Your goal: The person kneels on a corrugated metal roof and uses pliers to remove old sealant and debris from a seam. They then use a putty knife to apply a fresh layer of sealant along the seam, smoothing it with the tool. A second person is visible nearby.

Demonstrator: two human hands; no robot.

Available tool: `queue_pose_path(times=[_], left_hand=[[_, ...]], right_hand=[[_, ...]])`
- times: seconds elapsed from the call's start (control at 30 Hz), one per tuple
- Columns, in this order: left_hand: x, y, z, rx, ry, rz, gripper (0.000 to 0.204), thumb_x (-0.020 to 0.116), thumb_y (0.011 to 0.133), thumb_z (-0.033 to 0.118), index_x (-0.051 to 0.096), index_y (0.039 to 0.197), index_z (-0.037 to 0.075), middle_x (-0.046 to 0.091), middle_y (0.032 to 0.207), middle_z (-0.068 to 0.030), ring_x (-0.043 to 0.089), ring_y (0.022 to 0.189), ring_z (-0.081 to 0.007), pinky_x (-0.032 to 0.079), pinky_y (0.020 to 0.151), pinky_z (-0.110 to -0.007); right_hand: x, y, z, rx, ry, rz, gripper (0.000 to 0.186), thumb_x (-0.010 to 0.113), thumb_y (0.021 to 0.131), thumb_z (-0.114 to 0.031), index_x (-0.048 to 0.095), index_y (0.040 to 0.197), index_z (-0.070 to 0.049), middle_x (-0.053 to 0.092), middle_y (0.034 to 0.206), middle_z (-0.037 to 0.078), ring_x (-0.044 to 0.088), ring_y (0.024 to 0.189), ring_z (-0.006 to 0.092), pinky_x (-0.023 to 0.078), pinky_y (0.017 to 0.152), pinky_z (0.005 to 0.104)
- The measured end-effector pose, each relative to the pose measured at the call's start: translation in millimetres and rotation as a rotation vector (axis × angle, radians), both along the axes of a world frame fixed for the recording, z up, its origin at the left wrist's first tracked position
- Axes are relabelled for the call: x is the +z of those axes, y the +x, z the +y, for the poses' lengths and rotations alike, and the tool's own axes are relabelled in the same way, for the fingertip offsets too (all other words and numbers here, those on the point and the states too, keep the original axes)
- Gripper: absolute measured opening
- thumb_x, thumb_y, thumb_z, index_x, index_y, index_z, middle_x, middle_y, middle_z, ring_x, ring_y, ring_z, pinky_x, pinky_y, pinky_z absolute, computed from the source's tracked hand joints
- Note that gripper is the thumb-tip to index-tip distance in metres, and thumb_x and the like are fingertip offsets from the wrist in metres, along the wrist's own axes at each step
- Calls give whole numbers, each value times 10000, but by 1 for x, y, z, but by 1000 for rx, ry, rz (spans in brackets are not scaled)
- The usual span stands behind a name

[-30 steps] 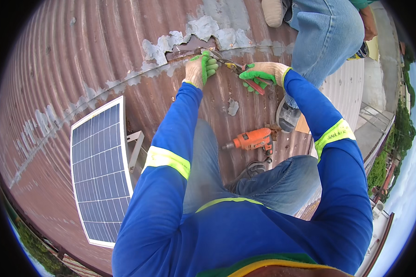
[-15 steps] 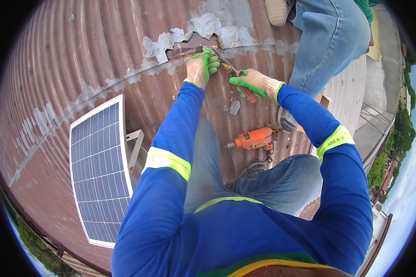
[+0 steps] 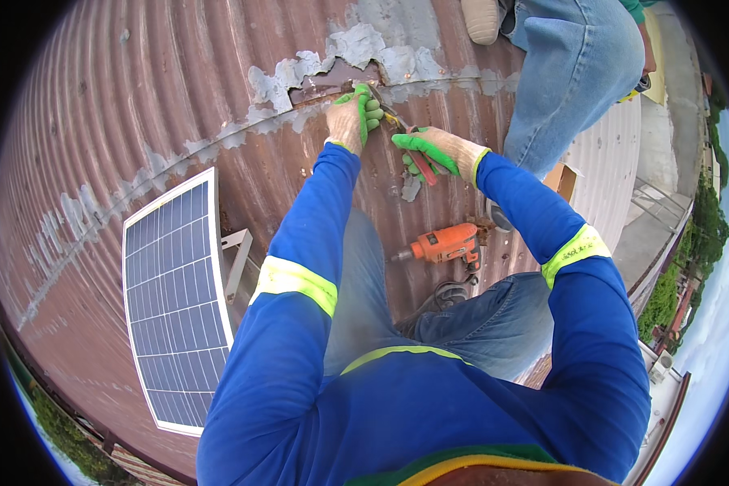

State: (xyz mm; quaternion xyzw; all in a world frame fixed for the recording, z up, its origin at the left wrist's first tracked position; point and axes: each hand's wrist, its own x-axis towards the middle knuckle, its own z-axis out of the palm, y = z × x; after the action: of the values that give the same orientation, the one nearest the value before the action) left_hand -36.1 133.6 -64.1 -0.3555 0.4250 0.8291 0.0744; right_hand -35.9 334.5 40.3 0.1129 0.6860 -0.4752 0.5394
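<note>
My left hand (image 3: 351, 119), in a white and green work glove, is closed at the lower edge of a dark opening (image 3: 332, 83) in the brown corrugated metal roof (image 3: 300, 202). What its fingers grip there is hidden. Gloved the same way, my right hand (image 3: 437, 152) grips red-handled tin snips (image 3: 400, 123) with a yellow part near the pivot. The jaws reach up and left to beside my left fingers. Torn grey sealant (image 3: 304, 66) flakes around the opening. Below my right hand, an orange power drill (image 3: 444, 243) lies on the roof, its bit end toward the left.
A solar panel (image 3: 174, 304) on a metal bracket (image 3: 236, 255) stands to my left. Another person's denim-clad leg (image 3: 571, 77) is close by at upper right. A cardboard box (image 3: 562, 181) sits behind my right forearm. Beyond the roof edge are a paved area and trees.
My right hand has shifted slightly left, and its fingers and the red handles sit closer together. My left hand stays in place. The other person's hand now shows more at the right.
</note>
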Motion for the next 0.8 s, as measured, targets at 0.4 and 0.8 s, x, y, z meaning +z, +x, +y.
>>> queue_pose_path(times=[0.4,0.8], left_hand=[[8,3,-4,-10,55,11,226,731,1054,299,733,1142,91,761,911,-59,735,707,-193,580,569,-309],[8,13,-20,-75,34,69,223,709,1072,312,743,1132,101,766,908,-70,733,698,-164,569,551,-291]], right_hand=[[-20,17,-4,-151,-185,-155,436,724,1026,-514,658,1159,-104,701,1033,93,708,912,242,618,810,454],[-11,11,-2,-180,-288,-171,432,718,1043,-480,670,1183,-74,749,1009,112,744,921,259,635,850,441]])
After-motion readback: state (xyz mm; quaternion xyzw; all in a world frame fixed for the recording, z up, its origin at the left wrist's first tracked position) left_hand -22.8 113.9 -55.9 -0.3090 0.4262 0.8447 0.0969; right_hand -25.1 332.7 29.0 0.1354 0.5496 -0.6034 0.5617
